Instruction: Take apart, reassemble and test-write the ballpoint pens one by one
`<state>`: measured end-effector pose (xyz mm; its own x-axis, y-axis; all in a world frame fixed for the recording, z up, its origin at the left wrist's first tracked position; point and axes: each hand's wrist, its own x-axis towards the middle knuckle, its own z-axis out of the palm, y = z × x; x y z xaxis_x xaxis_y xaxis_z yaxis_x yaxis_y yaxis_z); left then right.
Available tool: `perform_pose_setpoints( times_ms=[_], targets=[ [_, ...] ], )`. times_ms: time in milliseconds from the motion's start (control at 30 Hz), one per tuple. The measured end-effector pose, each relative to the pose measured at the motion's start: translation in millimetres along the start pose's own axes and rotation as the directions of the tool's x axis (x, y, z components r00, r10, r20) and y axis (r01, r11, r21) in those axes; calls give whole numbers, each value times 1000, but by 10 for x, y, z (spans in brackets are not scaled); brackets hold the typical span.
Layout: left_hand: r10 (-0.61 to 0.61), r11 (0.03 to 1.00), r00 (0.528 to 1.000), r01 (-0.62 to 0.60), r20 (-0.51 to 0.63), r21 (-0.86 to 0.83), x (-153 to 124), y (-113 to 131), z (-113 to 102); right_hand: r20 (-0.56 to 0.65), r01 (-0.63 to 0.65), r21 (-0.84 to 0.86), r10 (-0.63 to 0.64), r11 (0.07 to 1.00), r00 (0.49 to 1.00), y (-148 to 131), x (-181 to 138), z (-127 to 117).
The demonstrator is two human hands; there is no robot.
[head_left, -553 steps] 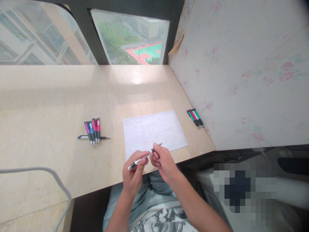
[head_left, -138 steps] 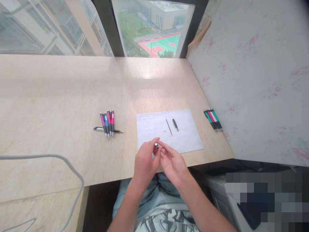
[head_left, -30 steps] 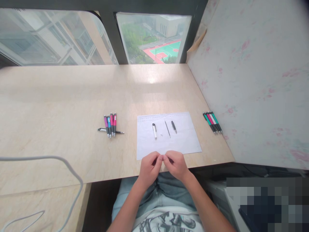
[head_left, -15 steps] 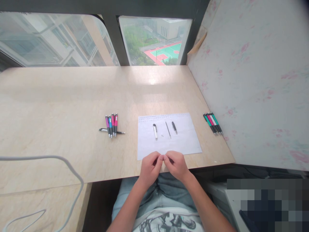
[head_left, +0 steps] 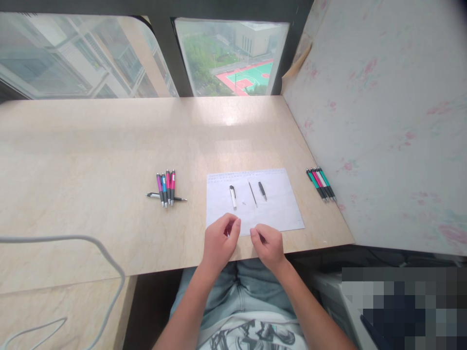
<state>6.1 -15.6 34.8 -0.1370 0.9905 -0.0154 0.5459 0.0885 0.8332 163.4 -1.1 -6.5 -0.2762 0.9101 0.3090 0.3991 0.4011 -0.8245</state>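
A white sheet of paper (head_left: pixel 270 214) lies before me with the parts of a pen on it. From left to right these are a white upper barrel with a black clip (head_left: pixel 233 198), a tiny pale piece (head_left: pixel 244 203) too small to make out, a thin dark refill (head_left: pixel 253 194) and a black lower barrel (head_left: pixel 262 191). My left hand (head_left: pixel 222 239) is loosely curled over the paper's near edge, below the white barrel. My right hand (head_left: pixel 268 244) is curled in a loose fist at the near edge. Nothing shows in either hand.
Left of the paper, several coloured pens (head_left: pixel 166 188) rest across a white-and-black pen (head_left: pixel 180 199). A row of several pens (head_left: pixel 321 184) lies by the wall at right. A grey cable (head_left: pixel 105 253) loops over the desk at left. Windows (head_left: pixel 233 58) stand behind.
My hands, which were touching at the thumbs, have come apart. The left has moved up and slightly left over the paper; the right has shifted a little to the right.
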Motion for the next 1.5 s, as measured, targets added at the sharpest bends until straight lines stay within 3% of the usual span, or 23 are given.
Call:
perform_pose_setpoints(
  times_ms=[167, 367, 533, 967, 1100, 1200, 1267, 1333, 1400, 1500],
  targets=[
    [0, 908, 1000, 13, -32, 419, 430, 47, -126, -1, -11, 0, 11, 1000, 1000, 5, 0, 5],
    [-51, 752, 999, 29, 15, 658, 789, 105, -111, -15, -23, -4, 23, 1000, 1000, 10, 4, 21],
    [-93, 707, 993, 16, 71, 707, 883, 87, -73, -24, -33, -7, 33, 999, 999, 2, 13, 22],
    [-98, 762, 989, 6, 107, 648, 919, 67, -11, -29, -21, -13, 21, 1000, 999, 2, 16, 16],
    [-93, 867, 992, 37, 89, 496, 919, 37, -152, -27, -25, -23, 24, 999, 999, 7, 15, 18],
    [-89, 979, 988, 64, 124, 194, 883, 47, -376, -25, -27, -21, 26, 999, 999, 8, 1, 29],
    [-112, 990, 983, 123, 143, -69, 815, 90, -513, -29, -42, -16, 42, 999, 999, 4, 4, 33],
    [-162, 911, 971, 216, 176, -351, 707, 149, -589, -39, -87, -26, 86, 996, 995, -5, 42, 25],
    [-189, 759, 964, 265, 188, -595, 578, 197, -595, -56, -148, -75, 144, 986, 988, -15, 132, 3],
    [-303, 541, 949, 250, 91, -803, 416, 200, -520, -82, -192, -230, 177, 954, 981, -32, 349, -38]
  ],
)
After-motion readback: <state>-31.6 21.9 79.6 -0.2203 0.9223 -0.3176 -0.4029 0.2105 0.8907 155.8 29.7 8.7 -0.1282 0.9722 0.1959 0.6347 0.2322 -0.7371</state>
